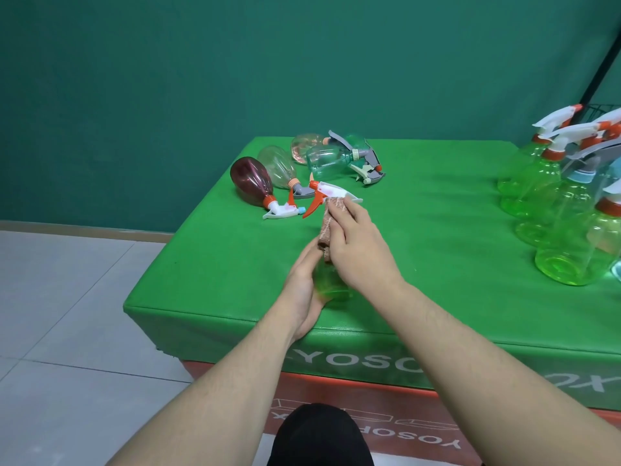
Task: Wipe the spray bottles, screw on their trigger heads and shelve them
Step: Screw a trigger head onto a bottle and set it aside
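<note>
A clear green spray bottle (331, 285) with a white and orange trigger head (322, 193) is held above the green table (437, 237), head pointing away. My left hand (304, 290) grips its body from the left and underneath. A brownish cloth (331, 220) lies along the bottle's neck, and my right hand (356, 245) presses it there, fingers curved over it. Much of the bottle is hidden by both hands.
Several bottles lie at the table's far left: a dark red one (252, 181), clear ones (279, 166) and a bluish one (331, 158), with loose trigger heads (368, 173). Several upright green bottles with heads (568, 210) crowd the right edge. Tiled floor lies to the left.
</note>
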{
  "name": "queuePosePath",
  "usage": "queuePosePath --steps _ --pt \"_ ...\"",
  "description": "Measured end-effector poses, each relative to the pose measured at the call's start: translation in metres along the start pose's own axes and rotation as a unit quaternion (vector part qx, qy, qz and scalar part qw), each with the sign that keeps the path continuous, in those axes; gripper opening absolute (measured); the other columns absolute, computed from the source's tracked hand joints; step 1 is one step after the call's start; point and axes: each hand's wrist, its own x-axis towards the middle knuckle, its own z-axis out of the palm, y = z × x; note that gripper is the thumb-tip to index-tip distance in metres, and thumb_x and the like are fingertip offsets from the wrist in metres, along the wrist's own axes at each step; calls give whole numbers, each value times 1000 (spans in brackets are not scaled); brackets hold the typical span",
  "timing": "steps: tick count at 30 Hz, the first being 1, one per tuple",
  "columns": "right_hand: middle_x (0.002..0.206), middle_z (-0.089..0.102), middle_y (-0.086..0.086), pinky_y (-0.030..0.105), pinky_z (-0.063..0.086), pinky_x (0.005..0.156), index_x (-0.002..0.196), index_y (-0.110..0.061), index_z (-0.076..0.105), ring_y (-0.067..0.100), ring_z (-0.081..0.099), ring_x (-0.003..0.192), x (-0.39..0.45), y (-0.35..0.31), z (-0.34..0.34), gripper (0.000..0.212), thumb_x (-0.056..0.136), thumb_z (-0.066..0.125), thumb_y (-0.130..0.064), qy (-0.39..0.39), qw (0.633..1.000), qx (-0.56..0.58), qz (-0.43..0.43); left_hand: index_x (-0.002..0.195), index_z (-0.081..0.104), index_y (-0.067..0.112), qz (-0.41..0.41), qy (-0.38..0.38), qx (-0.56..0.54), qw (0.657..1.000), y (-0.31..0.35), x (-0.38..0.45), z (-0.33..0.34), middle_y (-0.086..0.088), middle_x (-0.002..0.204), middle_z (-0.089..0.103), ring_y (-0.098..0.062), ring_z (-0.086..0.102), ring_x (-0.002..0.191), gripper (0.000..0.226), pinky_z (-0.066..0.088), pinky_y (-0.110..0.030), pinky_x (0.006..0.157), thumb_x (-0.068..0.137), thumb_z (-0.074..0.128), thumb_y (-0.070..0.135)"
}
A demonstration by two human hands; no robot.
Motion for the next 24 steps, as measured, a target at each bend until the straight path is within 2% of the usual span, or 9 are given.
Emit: queuePosePath --steps 3,5,8,11,14,17,21,24 --pt "165 26 1 28 20 118 152 -23 44 23 30 146 -15 3 3 48 106 35 -26 1 999 -23 -28 136 65 23 -6 21 -2 1000 1 0 0 -9 125 73 -19 71 102 54 57 -35 83 86 62 44" --pt "162 32 6 27 17 120 151 -17 46 24 30 146 -26 6 6 53 103 29 -30 21 997 -37 -70 139 64 23 -15 38 6 999 2 0 1 -5 127 72 -18 70 108 52 56 -35 86 93 59 45" --pt "154 42 16 38 19 124 147 -3 48 26 30 146 -39 12 10 54 101 27 -24 66 982 -88 -154 141 62 25 -22 55 25 998 0 2 0 1 131 71 -15 68 120 43 53 -34 93 105 47 45" --pt "152 44 18 48 23 123 146 1 47 29 30 147 -52 14 14 50 104 30 -19 75 968 -129 -200 144 57 21 -31 74 41 996 -2 3 -1 -4 134 69 -18 67 123 51 53 -34 96 105 44 53" --pt "159 35 16 50 21 124 150 -3 42 30 20 152 -63 20 17 51 105 30 -23 56 967 -142 -203 146 54 16 -23 92 33 995 -3 4 -3 -11 137 67 -25 65 126 67 51 -39 104 99 52 64" --pt "163 28 13 50 19 124 154 -7 38 31 12 154 -73 25 19 52 105 29 -24 44 968 -147 -200 151 47 18 -22 97 11 995 -5 6 -3 -13 139 65 -29 65 127 94 48 -46 111 78 73 73" --pt "168 16 4 46 17 125 158 -15 29 26 1 156 -83 33 19 55 105 28 -29 19 973 -133 -188 140 53 28 15 106 -9 994 -4 8 -4 -12 127 72 -28 73 111 68 59 -42 92 80 71 53" --pt "169 10 -3 38 12 125 160 -22 26 20 -4 156 -86 34 16 57 106 30 -37 9 979 -114 -167 144 53 25 12 95 -17 995 -5 7 -5 -16 133 69 -34 69 118 68 53 -51 105 82 73 48"
